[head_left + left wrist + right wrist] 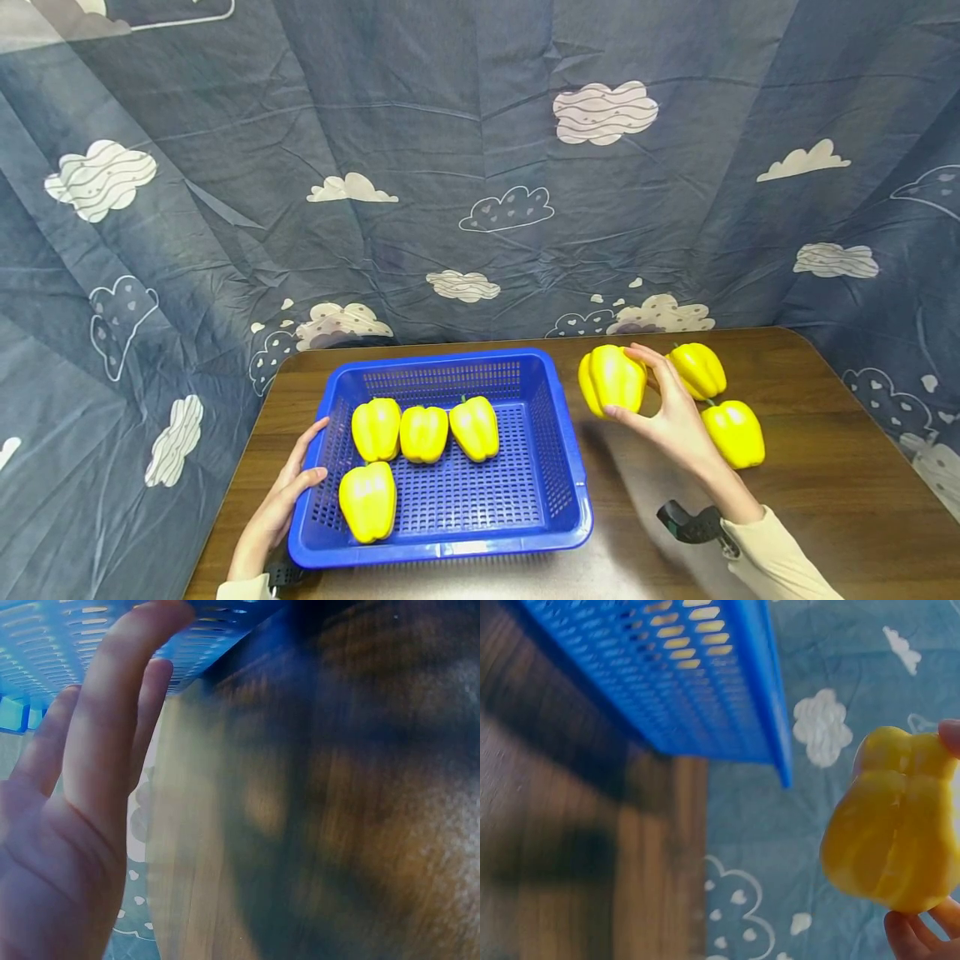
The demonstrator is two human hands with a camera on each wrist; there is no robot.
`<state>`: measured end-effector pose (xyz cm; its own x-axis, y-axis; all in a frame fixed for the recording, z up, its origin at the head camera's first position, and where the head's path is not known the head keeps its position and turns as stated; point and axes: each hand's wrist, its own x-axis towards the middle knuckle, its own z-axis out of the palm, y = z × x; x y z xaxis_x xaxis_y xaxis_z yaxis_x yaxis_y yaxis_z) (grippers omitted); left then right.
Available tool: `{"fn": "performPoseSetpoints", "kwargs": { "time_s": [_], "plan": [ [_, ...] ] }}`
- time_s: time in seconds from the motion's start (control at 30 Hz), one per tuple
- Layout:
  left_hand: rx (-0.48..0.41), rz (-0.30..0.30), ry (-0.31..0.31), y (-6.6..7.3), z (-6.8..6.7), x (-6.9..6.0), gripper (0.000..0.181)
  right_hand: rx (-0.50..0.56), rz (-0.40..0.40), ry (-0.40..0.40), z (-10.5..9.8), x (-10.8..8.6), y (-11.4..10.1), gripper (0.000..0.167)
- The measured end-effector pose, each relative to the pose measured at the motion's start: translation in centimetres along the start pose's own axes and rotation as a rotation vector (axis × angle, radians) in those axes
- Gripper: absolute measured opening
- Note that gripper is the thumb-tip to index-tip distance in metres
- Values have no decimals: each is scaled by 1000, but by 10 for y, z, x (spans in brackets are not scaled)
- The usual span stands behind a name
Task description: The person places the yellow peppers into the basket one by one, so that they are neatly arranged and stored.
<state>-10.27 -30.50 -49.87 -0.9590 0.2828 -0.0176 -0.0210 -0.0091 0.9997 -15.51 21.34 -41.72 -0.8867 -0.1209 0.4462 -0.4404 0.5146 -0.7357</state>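
In the head view my right hand (671,412) pinches a yellow bell pepper (613,382) between thumb and fingers, above the table and to the right of a blue plastic basket (442,550). In the right wrist view this pepper (896,825) hangs clear of the basket wall (727,712). My left hand (281,492) rests at the basket's left rim, its fingers fairly straight. Inside the basket lie several yellow bell peppers: three across the middle, among them one pepper (474,428), and one pepper (367,502) at the front left.
Two more yellow peppers lie on the brown wooden table (832,467) at the right: a rear pepper (699,371) and a nearer pepper (735,434). A dark blue curtain (480,167) with cloud prints hangs behind the table.
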Motion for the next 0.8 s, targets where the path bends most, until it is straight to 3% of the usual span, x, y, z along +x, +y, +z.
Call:
{"fn": "performPoseSetpoints", "kwargs": {
  "time_s": [0.57,0.8],
  "plan": [
    [5,21,-4,-2,-1,1,65,16,-72,-38,9,-4,-38,80],
    [3,26,0,-2,-1,1,65,13,-95,-114,23,-9,-50,80]
  ]
}}
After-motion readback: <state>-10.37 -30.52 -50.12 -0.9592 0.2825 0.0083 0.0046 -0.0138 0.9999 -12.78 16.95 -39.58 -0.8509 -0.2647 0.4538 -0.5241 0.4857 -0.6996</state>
